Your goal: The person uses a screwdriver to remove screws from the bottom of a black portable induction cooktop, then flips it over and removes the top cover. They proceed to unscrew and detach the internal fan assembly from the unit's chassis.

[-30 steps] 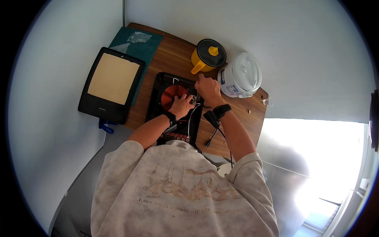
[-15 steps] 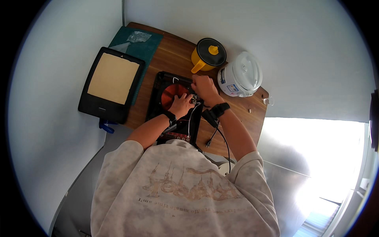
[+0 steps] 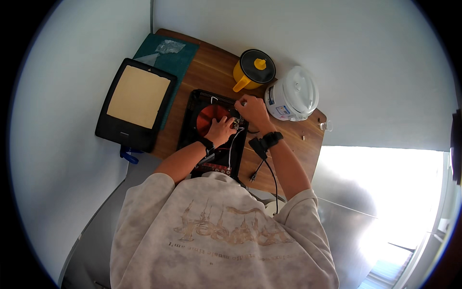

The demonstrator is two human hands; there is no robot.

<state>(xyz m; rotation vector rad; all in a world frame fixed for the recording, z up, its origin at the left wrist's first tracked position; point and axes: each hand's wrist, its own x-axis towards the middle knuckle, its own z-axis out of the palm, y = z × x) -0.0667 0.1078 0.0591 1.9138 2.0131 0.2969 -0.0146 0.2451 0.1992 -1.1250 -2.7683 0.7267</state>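
On the table lies the opened black housing of what looks like an induction cooker [image 3: 186,130], with a round copper-red coil [image 3: 206,115] inside. My left hand [image 3: 220,132] reaches over the coil's right side; its thumb and fingers close about a small circuit board [image 3: 236,123] at the housing's right edge. Beyond it, my right hand [image 3: 254,111] is closed in a pinch at the housing's upper right. Something small and pale shows at its fingertips, too small to name. A white wire [image 3: 232,149] runs from the board toward a red circuit board [image 3: 215,167] at the near side.
A black-framed cover with a beige panel [image 3: 139,96] lies left, partly on a green mat [image 3: 180,62] with clear plastic. Behind stand a yellow lidded pot [image 3: 244,78] and a white rice cooker [image 3: 291,96]. A power plug [image 3: 252,177], its black cord and a small glass [image 3: 327,125] lie right.
My right hand has shifted slightly nearer and to the right, its fingers more tightly curled. The left hand stays at the circuit board.
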